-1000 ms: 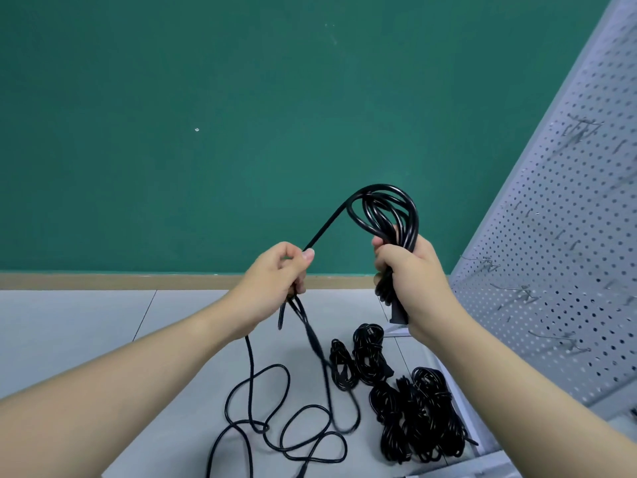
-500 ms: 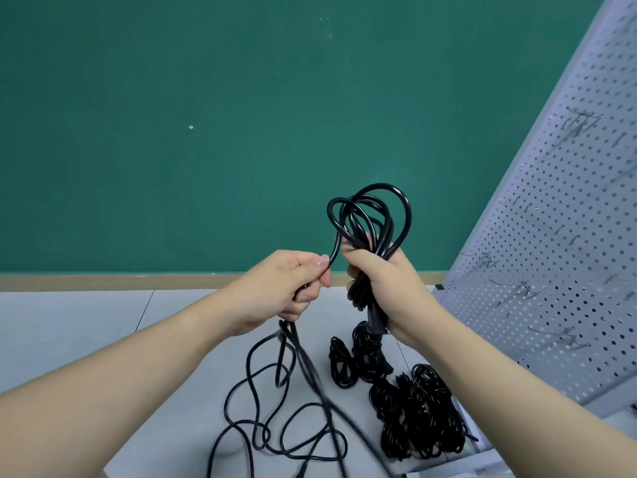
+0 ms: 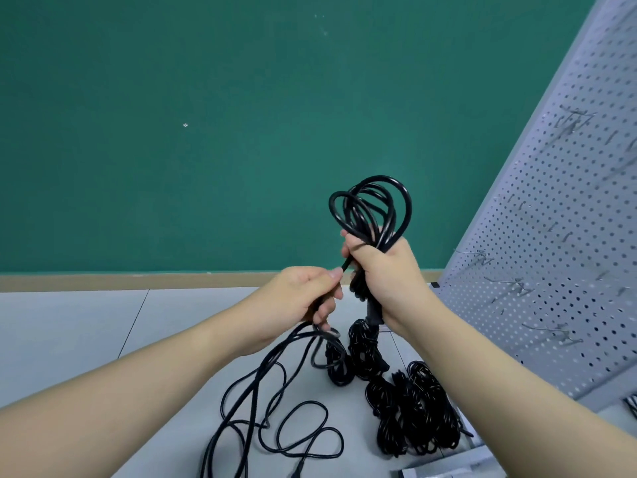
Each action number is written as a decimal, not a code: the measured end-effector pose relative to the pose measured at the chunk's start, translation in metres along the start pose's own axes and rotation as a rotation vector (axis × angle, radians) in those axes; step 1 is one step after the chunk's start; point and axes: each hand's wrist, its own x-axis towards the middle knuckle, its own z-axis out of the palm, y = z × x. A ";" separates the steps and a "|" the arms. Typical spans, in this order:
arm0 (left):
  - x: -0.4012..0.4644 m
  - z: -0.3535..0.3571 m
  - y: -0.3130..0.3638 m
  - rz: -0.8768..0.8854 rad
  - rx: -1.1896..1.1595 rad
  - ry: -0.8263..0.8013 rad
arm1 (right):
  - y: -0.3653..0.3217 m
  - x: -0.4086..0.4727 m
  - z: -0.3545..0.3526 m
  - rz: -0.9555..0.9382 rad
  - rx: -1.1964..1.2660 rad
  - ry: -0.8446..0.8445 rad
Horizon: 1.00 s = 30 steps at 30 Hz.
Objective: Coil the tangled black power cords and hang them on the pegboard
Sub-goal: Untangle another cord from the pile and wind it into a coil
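My right hand (image 3: 382,270) grips a bundle of loops of a black power cord (image 3: 370,208), which stick up above my fist; a plug end hangs below it. Just left of it, my left hand (image 3: 303,298) pinches the same cord where it leaves the bundle. The loose remainder of the cord (image 3: 275,419) trails down in tangled loops onto the grey floor. Several coiled black cords (image 3: 413,415) lie in a heap on the floor below my right hand. The grey pegboard (image 3: 551,236) with wire hooks (image 3: 555,334) leans at the right.
A green wall (image 3: 206,132) with a tan baseboard (image 3: 103,281) stands ahead. White flat packaging (image 3: 448,467) lies at the bottom right by the pegboard's foot. The floor (image 3: 69,332) at the left is pale grey.
My left hand has come in close to my right hand, adding another loop to the bundle. The loose cord on the floor has been pulled up and shifted.
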 end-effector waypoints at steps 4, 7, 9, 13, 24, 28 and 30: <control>-0.002 -0.003 0.003 -0.017 0.099 0.012 | 0.004 0.007 -0.007 -0.010 -0.091 0.103; -0.007 0.003 0.006 -0.042 0.107 -0.053 | 0.007 0.007 -0.001 -0.051 -0.124 0.174; -0.012 0.008 0.011 -0.062 0.078 -0.113 | 0.006 0.011 -0.003 -0.084 -0.160 0.242; -0.019 0.007 0.018 -0.091 0.088 -0.164 | 0.005 0.018 -0.013 -0.049 -0.152 0.269; -0.030 -0.014 0.024 -0.067 0.019 -0.240 | 0.004 0.005 -0.008 0.252 0.386 -0.223; -0.032 -0.006 0.020 -0.041 0.070 -0.279 | 0.000 0.000 -0.003 0.309 0.467 -0.312; -0.033 -0.005 0.020 -0.043 0.096 -0.294 | -0.004 -0.002 -0.003 0.310 0.497 -0.363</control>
